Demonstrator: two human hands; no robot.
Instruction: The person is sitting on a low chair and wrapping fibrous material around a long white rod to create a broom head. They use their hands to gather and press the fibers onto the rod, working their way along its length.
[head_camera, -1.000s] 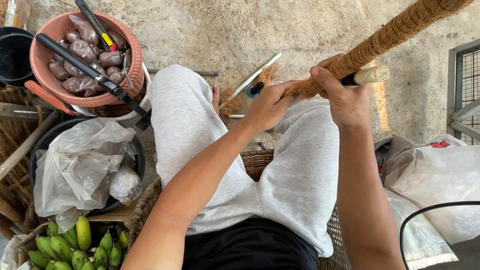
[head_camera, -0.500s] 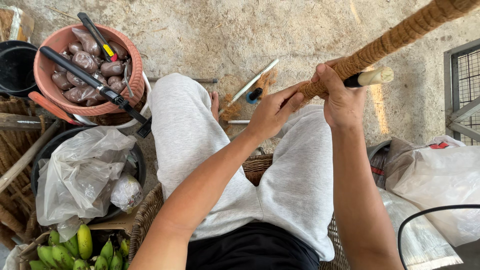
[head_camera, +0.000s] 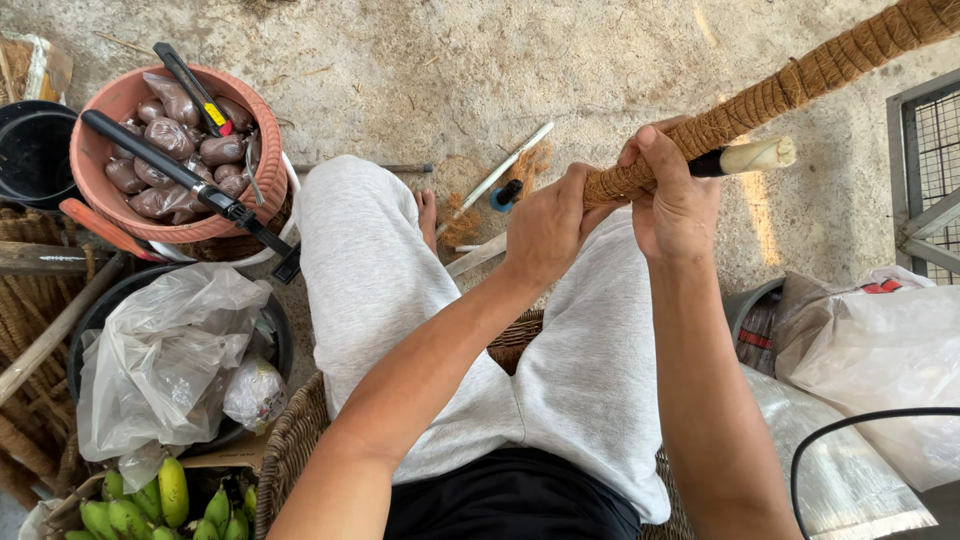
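Observation:
A long pole wrapped in brown coir rope (head_camera: 790, 85) slants from the upper right down to my hands. My left hand (head_camera: 545, 225) grips its lower wrapped end. My right hand (head_camera: 675, 200) holds the pole just above, together with a tool with a pale handle (head_camera: 755, 157) that sticks out to the right. Both hands hover over my knees in light grey trousers (head_camera: 380, 300). I sit on a woven basket seat (head_camera: 295, 450).
A terracotta bowl (head_camera: 115, 100) of brown pods with hand tools across it stands at upper left. A black tub (head_camera: 90, 330) holds plastic bags, green bananas (head_camera: 160, 500) lie at lower left. White sacks (head_camera: 880, 350) sit right, a wire cage (head_camera: 925, 160) at far right. Coir scraps litter the concrete floor.
Both hands and the pole's end have shifted slightly; the grip looks the same. The view has moved a little.

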